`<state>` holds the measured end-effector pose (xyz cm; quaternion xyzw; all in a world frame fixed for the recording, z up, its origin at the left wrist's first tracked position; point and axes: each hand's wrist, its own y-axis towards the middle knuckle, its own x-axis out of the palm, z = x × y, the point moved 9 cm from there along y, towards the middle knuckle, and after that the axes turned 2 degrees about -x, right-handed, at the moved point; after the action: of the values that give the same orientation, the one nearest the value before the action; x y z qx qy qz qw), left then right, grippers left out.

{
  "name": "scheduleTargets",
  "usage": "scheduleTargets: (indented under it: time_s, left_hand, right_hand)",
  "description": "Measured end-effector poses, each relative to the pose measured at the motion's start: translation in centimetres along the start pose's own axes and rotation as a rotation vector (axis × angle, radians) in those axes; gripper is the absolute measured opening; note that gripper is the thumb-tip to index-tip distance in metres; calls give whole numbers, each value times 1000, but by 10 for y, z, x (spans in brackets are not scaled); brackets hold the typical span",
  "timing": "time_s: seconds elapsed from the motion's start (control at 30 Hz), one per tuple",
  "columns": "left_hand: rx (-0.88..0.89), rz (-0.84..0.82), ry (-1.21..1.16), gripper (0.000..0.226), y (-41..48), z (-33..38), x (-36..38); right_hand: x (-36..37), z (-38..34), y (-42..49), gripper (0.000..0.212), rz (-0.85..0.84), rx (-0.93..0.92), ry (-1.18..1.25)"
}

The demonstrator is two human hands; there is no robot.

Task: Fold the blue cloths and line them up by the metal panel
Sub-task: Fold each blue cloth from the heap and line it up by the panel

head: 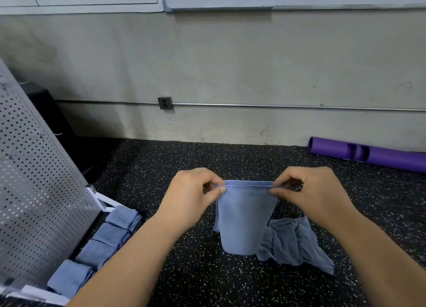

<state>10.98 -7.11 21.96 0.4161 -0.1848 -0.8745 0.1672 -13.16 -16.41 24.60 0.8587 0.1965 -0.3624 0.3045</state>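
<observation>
A blue cloth (244,216) hangs doubled over the speckled black floor, its top hems held together. My left hand (191,198) pinches its upper left corner and my right hand (313,193) pinches the upper right corner. The fold at its bottom reaches down to the floor. A crumpled blue cloth (295,244) lies on the floor just right of it. Several folded blue cloths (101,242) sit in a row along the foot of the perforated metal panel (34,180) at the left.
A purple foam roller (373,154) lies by the wall at the right. A conduit pipe with an outlet box (165,103) runs along the grey wall. The panel's white base frame (103,199) juts onto the floor.
</observation>
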Motion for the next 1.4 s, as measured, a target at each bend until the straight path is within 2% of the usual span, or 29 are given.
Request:
scheduleTargets:
  time_s: [0.1, 0.2, 0.27, 0.33, 0.4, 0.47, 0.5, 0.57, 0.6, 0.7, 0.73, 0.83, 0.93, 0.97, 1.07, 1.17, 1.3, 1.4]
  left_hand:
    - [-4, 21, 19, 8, 1, -1, -5]
    - [-16, -49, 61, 7, -1, -1, 3]
    - [-19, -39, 35, 6, 1, 0, 1]
    - [-29, -36, 28, 8, 3, -1, -2]
    - [-45, -56, 39, 12, 3, -4, -1]
    - [-60, -55, 29, 16, 3, -7, -1]
    - [-75, -49, 3, 18, 4, -8, -1]
    - [-104, -45, -72, 23, 4, -7, -2]
    - [-108, -52, -92, 25, 3, -6, 0]
    - [-94, -44, -56, 29, 3, -4, 2]
    - [-95, -33, -52, 29, 3, -4, 1]
    - [-109, -37, -103, 29, 3, -5, 1]
    - [-96, -51, -100, 30, 2, 0, 3]
    - [-99, -42, -101, 30, 2, -1, 2]
    - [-97, -20, -99, 27, 3, -1, -3]
    - [-81, 5, -51, 26, 3, 2, -6]
    - [-75, 28, -13, 26, 4, 3, -9]
    - [-99, -26, -33, 29, 5, -1, -6]
  right_hand:
    - [-2, 1, 1, 18, 11, 17, 38]
    - [12, 2, -2, 22, -84, 48, 46]
    - [11, 3, 0, 21, -48, 63, 157]
    - [5, 8, 1, 20, -8, 96, 155]
    - [12, 7, -1, 20, -115, 110, 153]
    - [20, 4, -3, 20, -196, 119, 251]
    - [19, 8, -1, 20, -162, 138, 268]
    - [10, 16, 2, 22, -50, 165, 122]
    - [9, 16, 2, 23, -50, 173, 107]
    - [25, 4, -1, 27, -236, 171, 398]
    - [26, 6, -1, 26, -231, 174, 427]
    - [14, 20, 2, 23, -97, 196, 225]
    - [27, 6, -3, 27, -277, 194, 485]
    - [26, 6, -2, 26, -253, 186, 495]
    - [12, 21, 4, 23, -83, 202, 315]
    - [11, 25, 4, 23, -62, 223, 388]
    - [9, 27, 4, 22, -46, 207, 232]
    - [9, 25, 4, 23, -22, 179, 242]
